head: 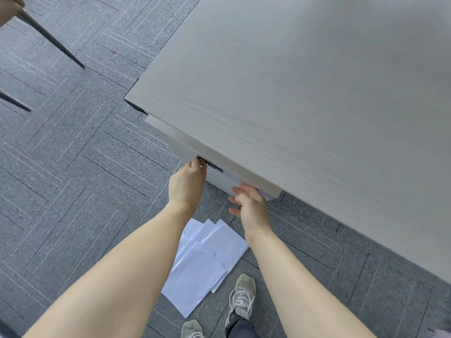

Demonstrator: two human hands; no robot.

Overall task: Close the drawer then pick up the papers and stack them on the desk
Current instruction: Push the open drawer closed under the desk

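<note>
The pale drawer front [170, 135] sticks out a little from under the light wood desk [292, 93]. My left hand [186, 184] is at the dark handle [211, 165] in the drawer's middle, fingertips pinched on it. My right hand [251, 203] rests against the drawer's right end with the fingers spread. Several white papers [202, 262] lie fanned out on the grey carpet between my forearms, just in front of my feet.
Grey carpet tiles [73, 167] cover the floor. Thin dark chair legs [51, 39] stand at the top left. My two grey sneakers [241, 296] are at the bottom edge next to the papers. The desk top fills the right half of the view.
</note>
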